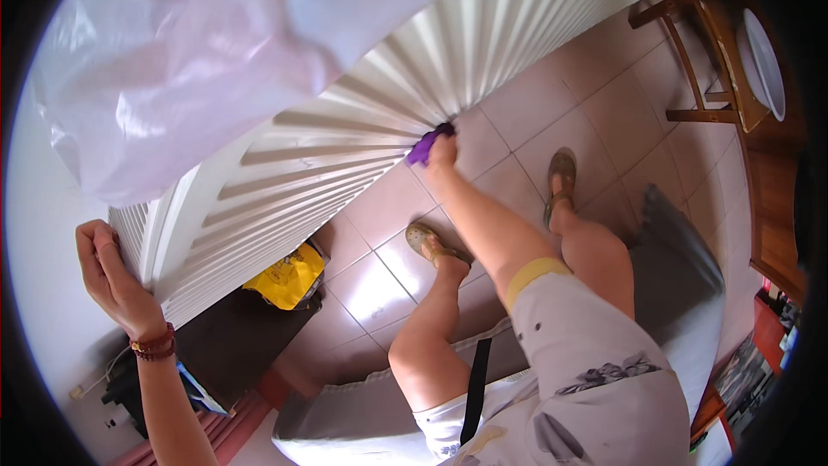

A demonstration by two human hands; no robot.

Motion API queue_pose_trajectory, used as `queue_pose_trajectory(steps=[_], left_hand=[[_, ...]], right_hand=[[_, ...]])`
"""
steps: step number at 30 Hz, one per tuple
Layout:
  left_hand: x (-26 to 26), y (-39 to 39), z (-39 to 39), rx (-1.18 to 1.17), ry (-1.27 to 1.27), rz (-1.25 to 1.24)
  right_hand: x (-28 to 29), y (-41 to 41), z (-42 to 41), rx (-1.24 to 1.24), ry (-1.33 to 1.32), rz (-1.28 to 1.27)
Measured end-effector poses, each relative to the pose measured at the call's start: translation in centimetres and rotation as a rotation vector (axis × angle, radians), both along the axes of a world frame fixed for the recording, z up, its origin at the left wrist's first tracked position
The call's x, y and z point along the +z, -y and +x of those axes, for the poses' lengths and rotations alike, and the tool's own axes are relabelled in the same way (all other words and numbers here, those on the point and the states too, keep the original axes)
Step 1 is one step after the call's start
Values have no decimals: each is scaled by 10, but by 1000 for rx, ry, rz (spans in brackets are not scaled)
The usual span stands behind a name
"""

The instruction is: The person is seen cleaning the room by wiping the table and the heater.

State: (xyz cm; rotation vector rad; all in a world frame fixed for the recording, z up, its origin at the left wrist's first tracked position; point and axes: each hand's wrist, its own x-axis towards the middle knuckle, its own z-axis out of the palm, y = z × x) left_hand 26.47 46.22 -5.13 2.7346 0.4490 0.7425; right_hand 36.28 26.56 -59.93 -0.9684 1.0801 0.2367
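A white metal panel radiator [304,162] with vertical ribs runs across the view above the tiled floor. My right hand [442,156] grips a purple cloth [424,145] against the radiator's ribbed front. At the left, my left hand [119,278] curls around the radiator's end, beside its top grille, with part of the fingers hidden. A translucent plastic sheet or bag [194,71] lies over the upper left of the radiator.
Below are a dark cabinet or box [239,336] and a yellow bag [288,277]. Grey covered seating [343,414] is beneath and behind my legs. A wooden chair [702,115] stands at the right, with a white basin [760,65] by it.
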Motion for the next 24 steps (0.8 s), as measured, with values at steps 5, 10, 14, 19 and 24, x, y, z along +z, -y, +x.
queue_pose_trajectory(steps=[5, 10, 14, 19, 24], left_hand=[[4, 5, 2, -13, 40, -34], [2, 5, 1, 5, 18, 7], [-1, 8, 5, 14, 16, 24], [4, 5, -4, 47, 28, 47], [4, 1, -2, 24, 26, 59]], right_hand=[[65, -129, -128, 217, -230, 704], [84, -174, -163, 185, -303, 728], [37, -113, -114, 73, -259, 648], [19, 13, -12, -49, 69, 222], [23, 43, 30, -182, -5, 17]])
